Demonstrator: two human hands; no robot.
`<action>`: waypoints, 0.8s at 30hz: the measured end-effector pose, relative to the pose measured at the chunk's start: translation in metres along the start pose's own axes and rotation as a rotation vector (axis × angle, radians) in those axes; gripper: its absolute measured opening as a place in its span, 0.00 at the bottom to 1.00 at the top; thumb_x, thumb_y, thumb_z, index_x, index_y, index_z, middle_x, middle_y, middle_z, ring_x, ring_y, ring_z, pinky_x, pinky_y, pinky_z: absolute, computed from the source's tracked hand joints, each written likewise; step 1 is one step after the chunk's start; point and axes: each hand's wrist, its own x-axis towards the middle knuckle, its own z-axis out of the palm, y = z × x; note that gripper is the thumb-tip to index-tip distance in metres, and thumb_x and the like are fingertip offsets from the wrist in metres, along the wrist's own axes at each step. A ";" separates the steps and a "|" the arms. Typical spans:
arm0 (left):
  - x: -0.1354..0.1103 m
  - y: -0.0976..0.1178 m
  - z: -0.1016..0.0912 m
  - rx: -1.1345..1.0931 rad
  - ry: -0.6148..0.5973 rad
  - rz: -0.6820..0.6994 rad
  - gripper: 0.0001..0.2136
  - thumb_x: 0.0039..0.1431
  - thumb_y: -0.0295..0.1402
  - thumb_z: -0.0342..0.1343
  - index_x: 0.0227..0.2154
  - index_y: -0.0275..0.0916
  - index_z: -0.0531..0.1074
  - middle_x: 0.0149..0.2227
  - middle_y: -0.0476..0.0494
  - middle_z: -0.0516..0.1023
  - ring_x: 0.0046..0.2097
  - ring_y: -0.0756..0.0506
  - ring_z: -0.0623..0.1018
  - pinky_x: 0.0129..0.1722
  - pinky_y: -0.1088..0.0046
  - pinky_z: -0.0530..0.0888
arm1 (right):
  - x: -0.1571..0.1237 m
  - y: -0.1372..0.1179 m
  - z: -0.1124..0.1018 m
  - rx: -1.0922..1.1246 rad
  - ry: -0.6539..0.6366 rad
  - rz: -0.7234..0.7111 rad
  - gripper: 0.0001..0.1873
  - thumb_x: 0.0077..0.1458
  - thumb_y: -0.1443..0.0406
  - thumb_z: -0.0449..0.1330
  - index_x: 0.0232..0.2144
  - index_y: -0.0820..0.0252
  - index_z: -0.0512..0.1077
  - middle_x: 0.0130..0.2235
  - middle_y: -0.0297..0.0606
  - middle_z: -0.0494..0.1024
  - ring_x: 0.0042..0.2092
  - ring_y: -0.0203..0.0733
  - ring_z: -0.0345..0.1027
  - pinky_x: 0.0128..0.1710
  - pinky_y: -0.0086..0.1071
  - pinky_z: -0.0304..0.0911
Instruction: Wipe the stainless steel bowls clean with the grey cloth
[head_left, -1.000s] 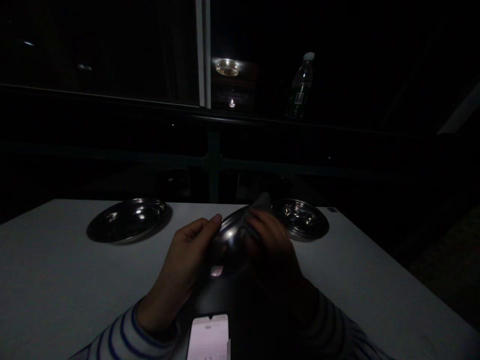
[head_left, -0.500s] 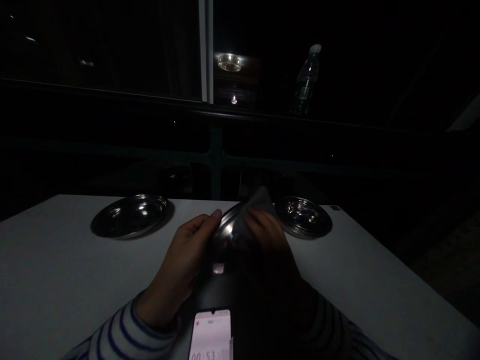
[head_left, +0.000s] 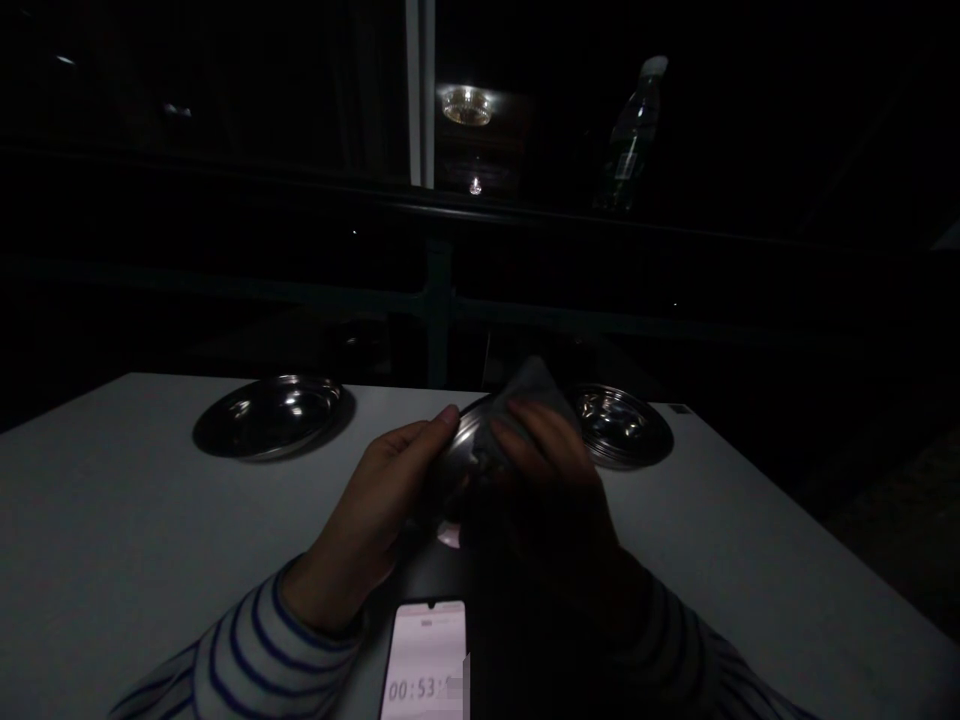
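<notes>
Over the middle of the white table, my left hand grips a shiny metal plate by its left edge, thumb on the rim. The plate is tilted up toward me. My right hand presses a grey cloth against the plate's right side, its fingers bent over the cloth. Deep shadow hides the lower part of the right hand and much of the plate. Below the plate lies a lit phone with a running time on its screen.
Toward the back left of the table rests one metal plate. Several stacked metal dishes, by their rims, sit at the back right. Beyond the table are a dark window with a pale frame and a plastic bottle.
The right hand and cloth have shifted slightly up and right across the plate. The left hand keeps its hold. The whole view has tilted a little.
</notes>
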 end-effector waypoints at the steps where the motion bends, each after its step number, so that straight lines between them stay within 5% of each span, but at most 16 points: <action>1: 0.000 0.000 0.000 -0.010 -0.019 0.004 0.13 0.48 0.40 0.58 0.20 0.34 0.71 0.17 0.49 0.71 0.19 0.53 0.69 0.18 0.81 0.63 | -0.001 -0.005 0.000 -0.009 -0.025 -0.089 0.18 0.57 0.62 0.49 0.49 0.63 0.63 0.52 0.47 0.67 0.56 0.50 0.55 0.52 0.48 0.56; 3: 0.001 -0.001 -0.001 -0.027 -0.043 0.014 0.13 0.49 0.39 0.58 0.19 0.34 0.71 0.17 0.49 0.71 0.19 0.54 0.68 0.19 0.81 0.64 | -0.002 -0.008 -0.001 -0.004 -0.082 -0.226 0.21 0.56 0.61 0.50 0.51 0.64 0.62 0.52 0.47 0.67 0.57 0.50 0.54 0.53 0.48 0.55; 5: 0.002 0.000 -0.002 -0.029 -0.069 0.012 0.12 0.50 0.39 0.57 0.21 0.34 0.72 0.19 0.49 0.72 0.21 0.53 0.69 0.21 0.80 0.66 | -0.002 -0.001 -0.001 0.002 -0.092 -0.201 0.21 0.57 0.61 0.50 0.51 0.63 0.61 0.53 0.47 0.66 0.57 0.49 0.55 0.53 0.47 0.56; 9: 0.002 0.003 -0.003 -0.007 -0.143 -0.012 0.10 0.52 0.37 0.55 0.29 0.35 0.75 0.22 0.47 0.74 0.24 0.52 0.72 0.25 0.79 0.68 | 0.000 0.027 0.000 0.072 -0.017 0.241 0.18 0.60 0.63 0.46 0.50 0.63 0.62 0.51 0.47 0.68 0.53 0.45 0.61 0.51 0.44 0.60; 11: 0.001 0.004 -0.003 -0.010 -0.156 -0.026 0.09 0.53 0.35 0.55 0.32 0.35 0.75 0.24 0.46 0.75 0.25 0.51 0.73 0.26 0.78 0.69 | 0.000 0.032 0.000 0.115 -0.020 0.332 0.17 0.61 0.64 0.45 0.50 0.62 0.63 0.50 0.45 0.70 0.52 0.43 0.63 0.50 0.42 0.61; 20: 0.006 -0.002 -0.004 -0.088 -0.057 0.006 0.06 0.49 0.33 0.58 0.25 0.35 0.74 0.22 0.48 0.75 0.23 0.53 0.70 0.23 0.80 0.67 | -0.006 -0.007 0.004 0.043 -0.160 -0.290 0.17 0.56 0.63 0.50 0.48 0.59 0.65 0.52 0.42 0.67 0.56 0.46 0.54 0.52 0.44 0.55; 22: 0.005 -0.002 -0.004 -0.082 -0.057 -0.007 0.08 0.49 0.35 0.58 0.25 0.34 0.74 0.22 0.48 0.75 0.23 0.52 0.70 0.23 0.79 0.67 | -0.006 0.002 0.005 0.075 -0.143 -0.230 0.15 0.56 0.63 0.51 0.47 0.57 0.66 0.52 0.42 0.67 0.55 0.46 0.55 0.51 0.44 0.56; 24: 0.003 0.000 -0.003 -0.075 -0.046 -0.041 0.09 0.49 0.36 0.58 0.24 0.34 0.74 0.20 0.48 0.74 0.22 0.52 0.70 0.21 0.79 0.66 | -0.004 0.015 0.005 0.112 -0.090 -0.028 0.15 0.57 0.63 0.50 0.46 0.58 0.66 0.51 0.43 0.68 0.53 0.45 0.58 0.50 0.44 0.58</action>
